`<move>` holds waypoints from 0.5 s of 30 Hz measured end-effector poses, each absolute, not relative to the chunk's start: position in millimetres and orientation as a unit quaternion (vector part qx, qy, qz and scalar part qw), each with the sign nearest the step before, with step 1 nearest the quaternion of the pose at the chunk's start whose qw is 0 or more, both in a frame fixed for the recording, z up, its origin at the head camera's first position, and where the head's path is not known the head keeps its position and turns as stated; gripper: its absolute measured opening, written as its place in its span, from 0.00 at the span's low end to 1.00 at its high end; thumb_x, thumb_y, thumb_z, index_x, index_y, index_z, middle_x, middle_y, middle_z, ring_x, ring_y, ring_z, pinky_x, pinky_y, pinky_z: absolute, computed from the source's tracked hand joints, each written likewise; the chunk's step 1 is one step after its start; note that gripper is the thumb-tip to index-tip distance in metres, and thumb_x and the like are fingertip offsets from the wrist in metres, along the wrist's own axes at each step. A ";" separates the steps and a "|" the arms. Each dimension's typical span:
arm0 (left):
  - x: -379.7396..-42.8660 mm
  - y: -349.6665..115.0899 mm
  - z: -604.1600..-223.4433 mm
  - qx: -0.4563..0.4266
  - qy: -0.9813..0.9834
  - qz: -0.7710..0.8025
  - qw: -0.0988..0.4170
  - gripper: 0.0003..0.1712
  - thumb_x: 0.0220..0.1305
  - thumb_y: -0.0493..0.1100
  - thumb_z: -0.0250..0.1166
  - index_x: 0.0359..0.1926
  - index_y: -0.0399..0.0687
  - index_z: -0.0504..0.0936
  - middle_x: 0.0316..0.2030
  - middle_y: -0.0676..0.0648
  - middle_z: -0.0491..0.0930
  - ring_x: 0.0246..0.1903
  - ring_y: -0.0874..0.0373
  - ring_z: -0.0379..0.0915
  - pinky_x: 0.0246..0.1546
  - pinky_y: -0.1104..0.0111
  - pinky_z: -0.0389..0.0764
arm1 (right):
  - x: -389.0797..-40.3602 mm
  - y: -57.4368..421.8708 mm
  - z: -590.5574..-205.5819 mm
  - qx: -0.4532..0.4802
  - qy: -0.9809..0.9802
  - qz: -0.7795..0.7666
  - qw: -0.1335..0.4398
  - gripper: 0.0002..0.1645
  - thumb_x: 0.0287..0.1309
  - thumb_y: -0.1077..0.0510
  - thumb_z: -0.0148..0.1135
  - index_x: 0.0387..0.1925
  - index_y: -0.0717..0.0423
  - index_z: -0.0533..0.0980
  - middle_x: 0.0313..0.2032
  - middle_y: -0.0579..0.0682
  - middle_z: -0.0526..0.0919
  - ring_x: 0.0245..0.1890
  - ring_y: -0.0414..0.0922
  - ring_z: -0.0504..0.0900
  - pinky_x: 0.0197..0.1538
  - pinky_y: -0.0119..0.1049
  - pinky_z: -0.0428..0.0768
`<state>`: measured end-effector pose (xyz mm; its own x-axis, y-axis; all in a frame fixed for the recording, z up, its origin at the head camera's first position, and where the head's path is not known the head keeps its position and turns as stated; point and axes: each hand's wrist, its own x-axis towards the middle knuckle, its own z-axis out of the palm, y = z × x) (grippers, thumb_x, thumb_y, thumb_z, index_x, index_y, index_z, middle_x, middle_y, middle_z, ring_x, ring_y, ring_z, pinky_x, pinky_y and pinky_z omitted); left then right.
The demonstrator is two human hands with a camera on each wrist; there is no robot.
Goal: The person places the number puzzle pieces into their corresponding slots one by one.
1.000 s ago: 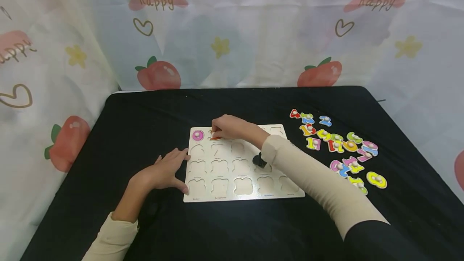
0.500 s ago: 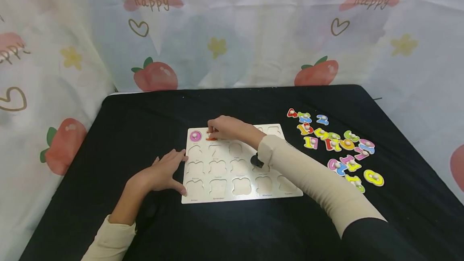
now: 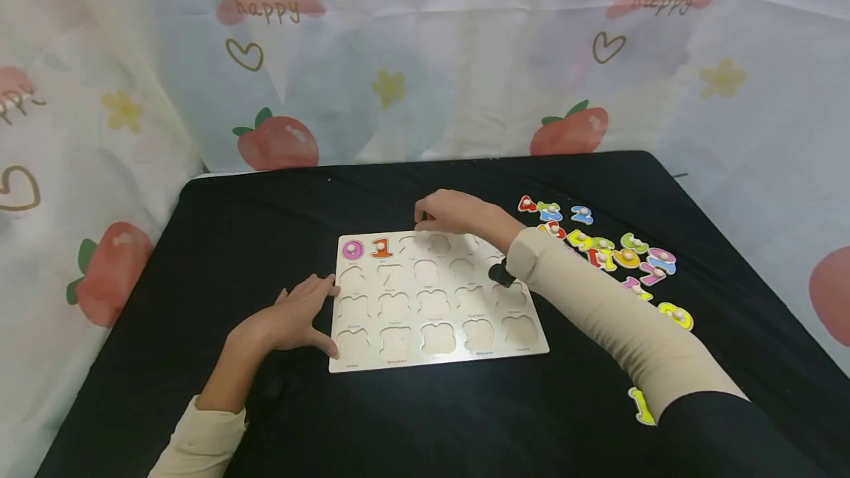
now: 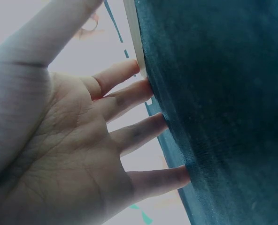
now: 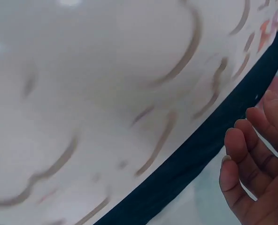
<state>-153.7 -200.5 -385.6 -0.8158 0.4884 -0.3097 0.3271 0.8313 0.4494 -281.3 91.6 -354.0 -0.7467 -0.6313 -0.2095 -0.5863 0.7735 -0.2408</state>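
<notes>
A white wooden number puzzle board [image 3: 412, 293] with rows of shaped recesses lies on the black cloth. In its back left corner sit a pink 0 piece [image 3: 358, 251] and, beside it, an orange 1 piece [image 3: 385, 253]. My left hand [image 3: 295, 316] rests along the board's left edge, fingers spread and straight, thumb at the near corner. Over the board's back edge is my right hand [image 3: 454, 211]. In the right wrist view that right hand [image 5: 258, 173] shows loosely bent fingers with nothing between them.
Several knobbed number pieces [image 3: 627, 259] lie scattered to the right, partly behind the right sleeve [image 3: 617, 323]. A blue 2 piece [image 3: 581, 215] is at their back. One yellow piece [image 3: 640, 406] pokes out by the sleeve. A printed curtain [image 3: 412, 57] hangs behind.
My right hand has let go of the orange 1 piece and moved right along the board's back edge. The left hand keeps its place. A yellow piece now shows near the right sleeve.
</notes>
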 end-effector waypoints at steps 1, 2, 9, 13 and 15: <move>-153.8 -200.6 -385.8 0.218 0.933 0.192 0.210 0.57 0.36 0.57 0.79 0.64 0.39 0.61 0.67 0.34 0.54 0.68 0.37 0.41 0.57 0.35 0.44 | -282.1 99.5 -353.5 -0.323 0.933 -0.080 0.138 0.12 0.64 0.53 0.58 0.45 0.55 0.78 0.34 0.47 0.80 0.31 0.41 0.77 0.40 0.36 0.74; -154.1 -200.7 -386.1 0.219 0.933 0.193 0.209 0.57 0.36 0.57 0.79 0.64 0.39 0.61 0.67 0.34 0.54 0.67 0.37 0.42 0.57 0.35 0.44 | -282.7 107.3 -353.4 -0.318 0.935 -0.080 0.135 0.12 0.64 0.53 0.58 0.45 0.55 0.78 0.35 0.48 0.80 0.32 0.41 0.77 0.40 0.36 0.75; -154.9 -200.2 -386.6 0.227 0.933 0.191 0.202 0.57 0.36 0.57 0.79 0.64 0.39 0.61 0.66 0.34 0.55 0.67 0.37 0.43 0.56 0.35 0.45 | -284.1 157.3 -354.8 -0.269 0.952 -0.069 0.130 0.12 0.64 0.55 0.58 0.46 0.58 0.78 0.39 0.51 0.80 0.36 0.44 0.78 0.42 0.40 0.75; -155.1 -200.0 -386.1 0.229 0.932 0.193 0.203 0.58 0.37 0.58 0.78 0.64 0.38 0.60 0.66 0.34 0.55 0.67 0.38 0.43 0.56 0.35 0.45 | -283.7 184.2 -351.7 -0.246 0.958 -0.060 0.137 0.13 0.64 0.57 0.58 0.47 0.59 0.77 0.41 0.53 0.80 0.38 0.46 0.78 0.43 0.42 0.76; -155.3 -200.0 -385.6 0.229 0.932 0.194 0.205 0.58 0.37 0.58 0.78 0.65 0.39 0.60 0.67 0.34 0.54 0.67 0.38 0.43 0.56 0.35 0.45 | -283.2 196.6 -350.1 -0.238 0.960 -0.056 0.137 0.12 0.64 0.57 0.58 0.46 0.59 0.77 0.40 0.52 0.80 0.38 0.46 0.78 0.43 0.42 0.76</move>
<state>-155.3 -200.0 -385.6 -0.8110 0.5067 -0.2925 0.3477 0.8195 0.4556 -283.2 196.6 -350.1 -0.8497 -0.4718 -0.2354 -0.4411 0.8806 -0.1730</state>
